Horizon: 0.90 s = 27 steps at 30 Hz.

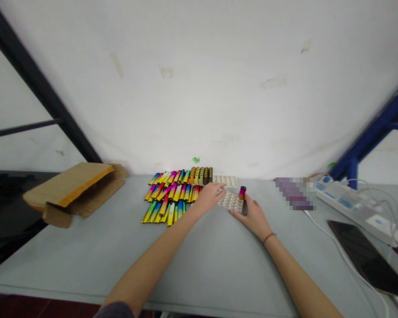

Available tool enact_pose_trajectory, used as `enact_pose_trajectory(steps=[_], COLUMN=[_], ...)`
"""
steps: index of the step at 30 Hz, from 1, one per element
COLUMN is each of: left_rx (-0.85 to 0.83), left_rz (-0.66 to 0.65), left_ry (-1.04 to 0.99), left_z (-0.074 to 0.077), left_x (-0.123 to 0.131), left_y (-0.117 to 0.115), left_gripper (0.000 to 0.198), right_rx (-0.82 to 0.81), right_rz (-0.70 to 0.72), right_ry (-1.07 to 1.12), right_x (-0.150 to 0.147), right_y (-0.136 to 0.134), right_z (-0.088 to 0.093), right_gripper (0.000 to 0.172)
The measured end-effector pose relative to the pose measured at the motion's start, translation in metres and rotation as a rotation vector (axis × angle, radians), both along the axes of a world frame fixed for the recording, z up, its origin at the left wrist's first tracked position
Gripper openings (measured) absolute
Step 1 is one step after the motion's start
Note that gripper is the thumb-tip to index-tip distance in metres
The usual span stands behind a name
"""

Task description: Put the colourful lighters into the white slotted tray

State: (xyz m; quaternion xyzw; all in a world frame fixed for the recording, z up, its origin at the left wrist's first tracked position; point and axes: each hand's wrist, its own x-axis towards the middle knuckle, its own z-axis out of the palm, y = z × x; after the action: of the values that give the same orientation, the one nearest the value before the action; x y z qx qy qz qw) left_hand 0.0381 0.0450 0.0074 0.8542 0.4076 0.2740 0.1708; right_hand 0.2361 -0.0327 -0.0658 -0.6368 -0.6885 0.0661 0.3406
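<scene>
My right hand (254, 217) grips the near right corner of a white bumpy tray (230, 201), thumb along the front edge and fingers at the side. Close to its fingertips, a small purple-and-orange metallic tube (242, 193) stands upright at the tray's right side. My left hand (211, 194) reaches over the tray's far left part with fingers stretched out; nothing shows in them. Left of it lie rows of shiny rainbow-coloured flat tubes (172, 192), lighter-like in shape. Behind the left hand, a block of upright gold-topped pieces (200, 175) stands beside a second white bumpy tray (227, 181).
An open cardboard box (76, 185) lies on the left of the grey table (202, 265). At right are a blurred-out purple phone-like object (293, 193), a white power strip (354, 207) with cables, and a dark phone (365, 251). A white wall (199, 88) rises behind.
</scene>
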Motion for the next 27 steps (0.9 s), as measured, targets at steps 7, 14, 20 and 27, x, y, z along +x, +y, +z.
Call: enact_pose_trajectory(steps=[7, 14, 20, 27], left_rx=[-0.154, -0.204, -0.316, -0.322], left_rz=[-0.09, -0.017, 0.177, 0.304], left_ry=[0.016, -0.214, 0.0, 0.23], left_z=[-0.025, -0.01, 0.005, 0.018], left_x=[0.073, 0.052, -0.013, -0.026], left_y=[0.002, 0.007, 0.016, 0.013], left_gripper=[0.022, 0.023, 0.021, 0.03], right_rx=[-0.06, -0.093, -0.086, -0.066], right_rz=[-0.031, -0.099, -0.106, -0.102], right_ry=[-0.022, -0.035, -0.019, -0.065], right_x=[0.004, 0.023, 0.038, 0.038], right_y=[-0.002, -0.007, -0.006, -0.007], right_z=[0.003, 0.006, 0.006, 0.004], right_gripper=[0.073, 0.077, 0.082, 0.081])
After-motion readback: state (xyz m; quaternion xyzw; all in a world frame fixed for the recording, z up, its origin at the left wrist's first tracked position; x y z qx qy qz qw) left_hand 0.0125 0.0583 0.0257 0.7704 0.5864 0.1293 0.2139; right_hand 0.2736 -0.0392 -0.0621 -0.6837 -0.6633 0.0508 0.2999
